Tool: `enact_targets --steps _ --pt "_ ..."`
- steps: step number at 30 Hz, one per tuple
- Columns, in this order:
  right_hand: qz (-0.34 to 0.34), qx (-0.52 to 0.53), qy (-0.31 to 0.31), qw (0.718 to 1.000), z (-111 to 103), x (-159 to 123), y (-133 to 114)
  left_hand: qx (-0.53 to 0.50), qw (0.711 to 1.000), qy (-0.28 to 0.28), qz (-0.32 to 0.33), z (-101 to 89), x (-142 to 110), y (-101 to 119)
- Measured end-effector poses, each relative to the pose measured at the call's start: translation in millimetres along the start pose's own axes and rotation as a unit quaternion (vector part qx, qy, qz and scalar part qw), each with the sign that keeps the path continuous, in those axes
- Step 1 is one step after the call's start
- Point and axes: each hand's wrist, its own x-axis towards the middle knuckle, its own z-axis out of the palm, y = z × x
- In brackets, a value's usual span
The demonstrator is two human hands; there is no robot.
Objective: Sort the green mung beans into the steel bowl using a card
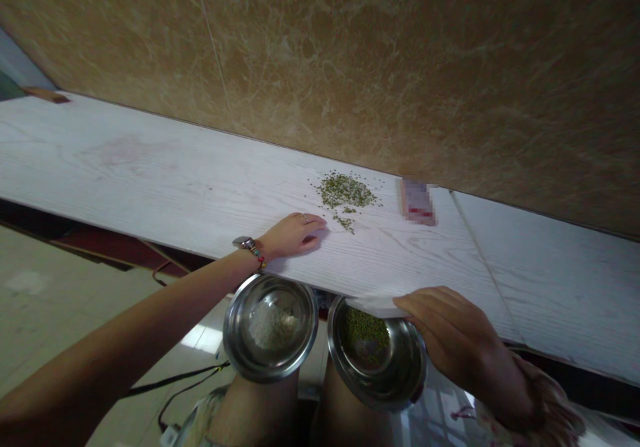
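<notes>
Small, round green beans [345, 190] lie near the white wood-grain bench's [240, 187] back edge; judged light, hard, prone to rolling, best cupped. Left hand [293, 235]: loosely extended beside them. Right hand [453, 325]: pinching a thin white sheet [376, 306] at the front edge.

Indoors, looked like a home, exact room unclear: brown marble-look wall [320, 54] ran behind a white wood-grain tabletop [240, 184], tiled floor [45, 307] lay below, household-type steel bowls [299, 344] sat close.
</notes>
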Motion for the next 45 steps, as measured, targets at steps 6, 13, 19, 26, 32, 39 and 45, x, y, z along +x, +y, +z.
enact_targets --steps 6,13,19,26,32,39,45 --pt "0.029 -0.044 0.031 0.998 4 4 9 -0.006 1.0 0.001 -0.008 -0.4 0 1" --pt "0.034 -0.168 0.079 0.982 32 21 43 -0.019 0.999 0.015 -0.043 -1.3 -1 1" --pt "0.035 -0.203 0.076 0.976 48 26 57 -0.025 0.998 0.026 -0.061 -1.1 -1 0" --pt "0.011 -0.149 0.074 0.986 45 22 42 -0.019 0.998 0.025 -0.06 0.2 -1 -1" --pt "0.019 -0.203 0.065 0.977 49 23 56 -0.018 0.997 0.023 -0.068 -0.8 -1 0" --pt "0.034 -0.251 0.095 0.963 58 29 82 -0.02 0.997 0.031 -0.065 0.1 -1 0" --pt "0.003 -0.207 0.086 0.974 49 27 55 -0.017 0.997 0.02 -0.07 -0.9 -1 1"
